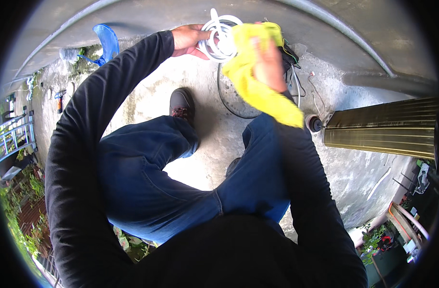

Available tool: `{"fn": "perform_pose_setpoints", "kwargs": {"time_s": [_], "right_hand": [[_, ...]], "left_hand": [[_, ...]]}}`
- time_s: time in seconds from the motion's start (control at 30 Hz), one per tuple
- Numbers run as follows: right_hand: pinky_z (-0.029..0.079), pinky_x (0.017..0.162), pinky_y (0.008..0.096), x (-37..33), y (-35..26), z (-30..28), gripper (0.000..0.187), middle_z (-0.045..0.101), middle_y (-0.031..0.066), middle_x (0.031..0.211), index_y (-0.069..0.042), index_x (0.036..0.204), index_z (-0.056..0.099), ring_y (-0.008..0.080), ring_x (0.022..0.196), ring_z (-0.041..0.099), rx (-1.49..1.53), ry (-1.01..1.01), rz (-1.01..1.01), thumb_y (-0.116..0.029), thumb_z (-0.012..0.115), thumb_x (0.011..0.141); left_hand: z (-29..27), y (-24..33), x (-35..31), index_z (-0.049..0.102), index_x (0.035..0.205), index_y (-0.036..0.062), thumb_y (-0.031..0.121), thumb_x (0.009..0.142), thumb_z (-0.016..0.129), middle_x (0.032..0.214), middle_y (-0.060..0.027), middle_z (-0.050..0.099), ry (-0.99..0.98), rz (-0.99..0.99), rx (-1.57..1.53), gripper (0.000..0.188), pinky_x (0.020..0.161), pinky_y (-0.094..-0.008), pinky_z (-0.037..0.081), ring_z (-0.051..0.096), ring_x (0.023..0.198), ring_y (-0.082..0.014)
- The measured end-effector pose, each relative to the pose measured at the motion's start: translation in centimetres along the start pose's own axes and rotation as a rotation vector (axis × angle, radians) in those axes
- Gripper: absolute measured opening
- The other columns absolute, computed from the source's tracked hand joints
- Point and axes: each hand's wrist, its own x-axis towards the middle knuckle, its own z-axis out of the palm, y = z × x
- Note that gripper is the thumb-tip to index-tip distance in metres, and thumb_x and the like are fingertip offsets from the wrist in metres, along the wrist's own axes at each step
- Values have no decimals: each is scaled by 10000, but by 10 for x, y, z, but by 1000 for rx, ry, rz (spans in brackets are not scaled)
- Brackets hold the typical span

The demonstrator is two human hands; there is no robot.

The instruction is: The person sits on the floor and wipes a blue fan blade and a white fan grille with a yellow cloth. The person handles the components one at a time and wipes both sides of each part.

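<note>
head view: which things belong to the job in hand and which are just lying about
Job in hand:
white coil, held by the left hand
yellow cloth, against the blurred right hand

Apparently just lying about:
blue curved blade
brown ribbed piece
black cable on the ground, though its connection is unclear

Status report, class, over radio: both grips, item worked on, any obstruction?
Left grip: holding round white ringed object. Right grip, blurred: on yellow cloth. Cloth overlaps object's right side.
</note>
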Motion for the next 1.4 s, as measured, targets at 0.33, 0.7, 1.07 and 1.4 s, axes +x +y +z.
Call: {"fn": "perform_pose_setpoints", "kwargs": {"time_s": [0.33, 0.7, 1.07, 1.4], "right_hand": [[518, 926, 566, -6, -5, 2, 486, 705, 326, 1068, -15, 1416, 488, 515, 1054, 661, -643, -37, 127, -367, 472, 1081], [458, 1068, 493, -30, 4, -12, 560, 618, 288, 1360, -135, 1551, 370, 461, 1292, 570, -571, -515, 83, -246, 581, 1044], [498, 1083, 441, -31, 15, -56, 374, 661, 221, 1339, -71, 1292, 665, 361, 1289, 611, -1187, -397, 499, -122, 623, 924], [530, 918, 439, -18, -15, -53, 376, 746, 202, 1072, -20, 1233, 670, 357, 1020, 714, -367, 283, 195, -332, 515, 1091]], "left_hand": [[21, -12, -1, 491, 1400, -1, 368, 1109, 496, 1188, -133, 709, -2, -99, 52, 470, 857, -364, 646, 731, 1024, -215], [-25, -23, 15, 661, 1286, 99, 577, 1050, 516, 1026, -42, 733, 375, -102, 515, 553, 677, -276, 610, 687, 826, -128], [-43, -22, 21, 661, 1248, 109, 563, 1073, 457, 975, -45, 722, 271, -178, 532, 527, 650, -267, 610, 668, 754, -116], [-9, -54, 46, 719, 1113, -61, 457, 1022, 558, 986, -189, 732, 495, -220, 558, 550, 464, -344, 609, 728, 710, -248]]}}
